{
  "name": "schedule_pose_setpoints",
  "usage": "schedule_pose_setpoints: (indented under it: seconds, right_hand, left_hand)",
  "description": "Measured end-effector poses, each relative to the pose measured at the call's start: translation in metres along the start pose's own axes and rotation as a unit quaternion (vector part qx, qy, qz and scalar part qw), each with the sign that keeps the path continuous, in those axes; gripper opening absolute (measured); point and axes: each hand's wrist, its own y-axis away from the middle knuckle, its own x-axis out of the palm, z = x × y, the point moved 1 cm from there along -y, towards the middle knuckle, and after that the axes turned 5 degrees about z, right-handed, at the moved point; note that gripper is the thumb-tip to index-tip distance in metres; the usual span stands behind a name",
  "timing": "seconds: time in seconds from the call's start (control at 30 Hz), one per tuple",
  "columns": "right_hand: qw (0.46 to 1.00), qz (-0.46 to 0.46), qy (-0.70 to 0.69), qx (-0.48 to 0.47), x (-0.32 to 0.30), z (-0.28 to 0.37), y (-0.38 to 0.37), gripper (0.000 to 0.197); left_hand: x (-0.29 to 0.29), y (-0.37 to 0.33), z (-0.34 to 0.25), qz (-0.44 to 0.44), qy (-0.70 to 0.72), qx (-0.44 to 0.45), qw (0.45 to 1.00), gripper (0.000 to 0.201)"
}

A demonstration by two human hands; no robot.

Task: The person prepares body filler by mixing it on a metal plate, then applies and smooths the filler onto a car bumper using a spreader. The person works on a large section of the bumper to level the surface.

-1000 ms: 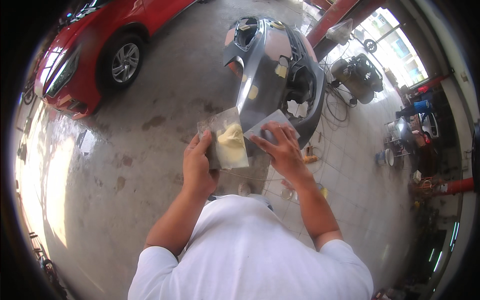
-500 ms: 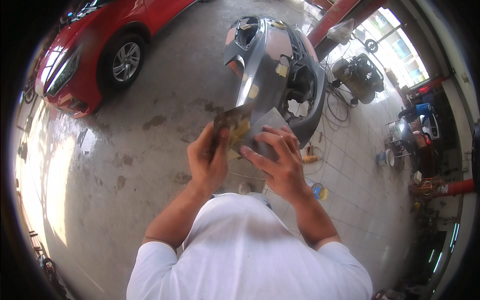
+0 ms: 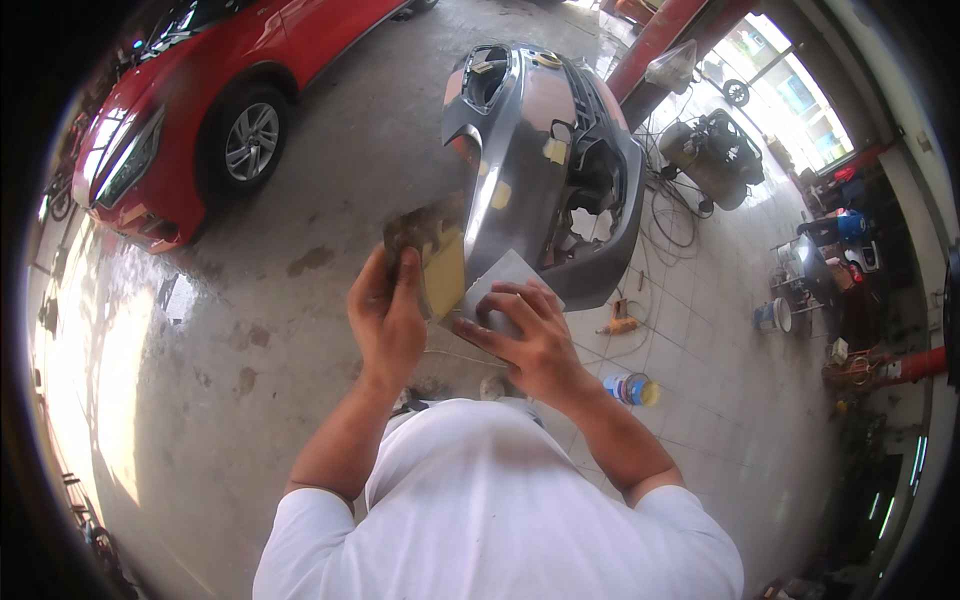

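My left hand (image 3: 388,315) is closed on a dark, stained mixing board (image 3: 420,228), thumb over its face. Yellow body filler (image 3: 445,275) coats the side of the board toward my right hand. Between the thumb and fingers of my right hand (image 3: 535,335) is a flat, pale grey spreader (image 3: 515,267), its edge close to the board; whether they touch I cannot tell. Just beyond both hands stands a car bumper (image 3: 525,185), dark grey with pinkish and yellow filler patches. My hands hide part of its near end.
A red car (image 3: 190,120) is parked at the far left. On the tiled floor to the right are a blue can (image 3: 632,389), an orange tool (image 3: 620,321), coiled hoses (image 3: 672,215) and a dark machine (image 3: 712,160). A red post (image 3: 655,60) rises behind the bumper.
Both hands have shifted left and slightly toward me. The board has turned, so more of its yellow filler shows. The spreader is still in my right hand.
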Motion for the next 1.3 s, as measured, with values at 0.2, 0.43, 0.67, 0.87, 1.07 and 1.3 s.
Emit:
schedule_pose_setpoints:
  seconds: [0.2, 0.43, 0.67, 0.87, 1.07, 1.3]
  right_hand:
    - [0.967, -0.133, -0.211, -0.051, -0.007, 0.018, -0.008, 0.073]
    - [0.991, 0.002, 0.125, 0.055, -0.001, -0.063, 0.018, 0.069]
    - [0.999, -0.015, -0.006, 0.037, -0.032, -0.016, -0.010, 0.062]
    - [0.998, 0.047, -0.039, 0.008, -0.009, -0.005, 0.016, 0.061]
    - [0.968, -0.127, -0.210, -0.060, -0.014, 0.019, 0.016, 0.075]
    - [0.985, -0.006, 0.150, 0.080, -0.007, -0.048, 0.031, 0.072]
  left_hand:
    - [0.001, -0.011, 0.026, -0.069, 0.207, -0.109, 0.970, 0.026]
    - [0.008, 0.020, 0.013, -0.004, 0.218, -0.321, 0.922, 0.025]
    - [0.017, 0.050, 0.035, 0.080, -0.170, 0.053, 0.981, 0.022]
    - [0.018, 0.025, 0.017, 0.047, -0.148, 0.073, 0.985, 0.017]
    - [0.019, 0.007, 0.022, -0.027, 0.196, -0.142, 0.970, 0.021]
    - [0.001, 0.016, 0.006, 0.037, 0.207, -0.264, 0.941, 0.027]
